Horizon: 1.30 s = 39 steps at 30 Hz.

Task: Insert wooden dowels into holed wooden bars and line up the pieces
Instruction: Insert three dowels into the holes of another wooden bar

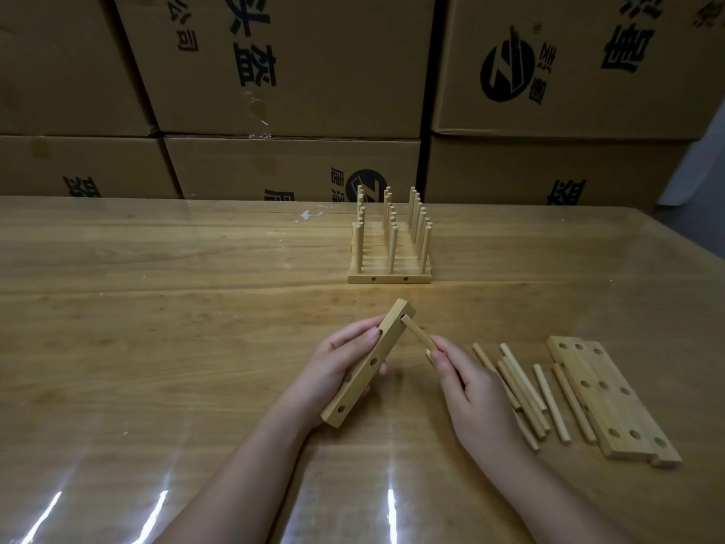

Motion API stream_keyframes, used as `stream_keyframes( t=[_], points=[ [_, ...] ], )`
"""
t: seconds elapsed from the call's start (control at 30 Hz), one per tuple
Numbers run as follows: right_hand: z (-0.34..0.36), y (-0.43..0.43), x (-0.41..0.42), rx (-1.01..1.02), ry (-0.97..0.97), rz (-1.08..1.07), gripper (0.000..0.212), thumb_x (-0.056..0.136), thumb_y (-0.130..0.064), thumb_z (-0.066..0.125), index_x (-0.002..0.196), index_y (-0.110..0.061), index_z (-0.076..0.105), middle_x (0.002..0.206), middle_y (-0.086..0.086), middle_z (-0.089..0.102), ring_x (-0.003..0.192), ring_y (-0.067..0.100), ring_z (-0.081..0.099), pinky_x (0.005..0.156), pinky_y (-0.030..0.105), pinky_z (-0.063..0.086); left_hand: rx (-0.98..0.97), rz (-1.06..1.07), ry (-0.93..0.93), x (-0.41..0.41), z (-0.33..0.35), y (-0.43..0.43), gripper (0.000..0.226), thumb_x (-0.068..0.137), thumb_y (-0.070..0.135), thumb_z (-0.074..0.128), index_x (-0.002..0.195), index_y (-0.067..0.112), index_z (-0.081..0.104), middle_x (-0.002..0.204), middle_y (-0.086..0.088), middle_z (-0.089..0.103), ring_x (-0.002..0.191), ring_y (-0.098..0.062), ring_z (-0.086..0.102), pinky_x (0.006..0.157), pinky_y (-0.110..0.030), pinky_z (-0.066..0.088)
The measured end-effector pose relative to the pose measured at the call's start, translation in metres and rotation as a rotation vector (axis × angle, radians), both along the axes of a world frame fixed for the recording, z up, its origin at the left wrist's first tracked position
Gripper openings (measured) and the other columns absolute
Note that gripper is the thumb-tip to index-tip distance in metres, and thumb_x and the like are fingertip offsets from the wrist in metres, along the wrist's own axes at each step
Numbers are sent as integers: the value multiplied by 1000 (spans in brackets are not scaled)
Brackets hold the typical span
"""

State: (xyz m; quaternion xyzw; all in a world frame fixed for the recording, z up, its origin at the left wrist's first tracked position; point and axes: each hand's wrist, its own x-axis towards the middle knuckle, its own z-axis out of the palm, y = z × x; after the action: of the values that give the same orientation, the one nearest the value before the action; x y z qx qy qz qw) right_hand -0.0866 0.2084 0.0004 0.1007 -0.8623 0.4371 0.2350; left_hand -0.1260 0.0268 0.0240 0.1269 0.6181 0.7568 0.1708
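"Wooden bar [361, 382], where was it?"

"Lifted off the table [157, 308] and tilted. The left hand [337, 367] gripped it from behind, thumb on the holed face."

"And the right hand [474, 402]?"

"It pinched a dowel [418, 333] by the near end. The far end was at the bar's top hole; I couldn't tell whether it had gone in."

"What else lay about?"

"Loose dowels [523, 376] were scattered just right of that hand, beside flat holed bars [612, 410] lying side by side. Further back stood finished bars [390, 279], lined up against each other with their dowels upright. Cardboard boxes [294, 72] were stacked behind the table."
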Motion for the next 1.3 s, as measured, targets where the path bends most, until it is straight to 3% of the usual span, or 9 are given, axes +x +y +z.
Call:
stream_keyframes(
  t=[0.07, 0.2, 0.4, 0.73, 1.03, 1.23, 1.3],
  points=[
    [-1, 1, 0, 31, -5, -18, 29, 90, -34, 43, 118, -40, 50, 92, -29, 58, 90, -17, 53, 73, 0, 38, -6, -2, 5, 1, 1, 0, 35, 80, 32, 57, 113, 29, 65, 64, -2, 65, 49, -6, 59, 41, -17, 46],
    [-1, 2, 0, 129, 22, -87, 31, 92, -20, 51, 121, -24, 60, 104, -19, 59, 93, -8, 53, 76, 4, 38, -22, 5, 2, 2, 3, 0, 33, 78, 32, 59, 111, 30, 65, 66, 3, 67, 51, -5, 61, 41, -17, 46],
    [9, 8, 2, 320, 113, -165, 29, 86, -8, 62, 113, -15, 66, 82, 3, 69, 67, 23, 64, 53, 36, 51, -76, 42, 28, 3, 3, 2, 30, 78, 34, 60, 107, 34, 68, 70, 5, 69, 60, -5, 63, 50, -17, 48],
    [13, 12, 3, 513, 101, -231, 24, 82, -14, 65, 106, -16, 68, 62, 3, 58, 54, 25, 55, 53, 36, 44, -144, 74, 56, 2, 0, 6, 25, 79, 30, 61, 102, 37, 69, 84, 10, 71, 69, -1, 64, 61, -15, 50],
    [15, 11, 6, 551, 84, -245, 22, 83, -14, 65, 105, -16, 68, 63, 1, 58, 57, 23, 57, 55, 34, 44, -232, 81, 108, 2, 1, 8, 25, 92, 16, 55, 110, 32, 64, 108, -21, 59, 80, -10, 58, 70, -17, 52],
    [16, 10, 8, 548, 49, -234, 21, 86, -18, 61, 107, -17, 67, 70, 0, 66, 64, 23, 63, 59, 33, 46, -324, 86, 160, 1, -1, 7, 27, 91, 23, 57, 113, 38, 64, 118, -26, 58, 91, -18, 58, 88, -38, 52],
    [16, 10, 9, 521, 55, -225, 20, 85, -16, 63, 104, -17, 68, 69, 0, 67, 60, 22, 62, 54, 32, 44, -331, 89, 172, 1, -2, 7, 28, 89, 27, 59, 115, 37, 64, 115, -28, 58, 89, -20, 57, 90, -46, 49]
  ],
)
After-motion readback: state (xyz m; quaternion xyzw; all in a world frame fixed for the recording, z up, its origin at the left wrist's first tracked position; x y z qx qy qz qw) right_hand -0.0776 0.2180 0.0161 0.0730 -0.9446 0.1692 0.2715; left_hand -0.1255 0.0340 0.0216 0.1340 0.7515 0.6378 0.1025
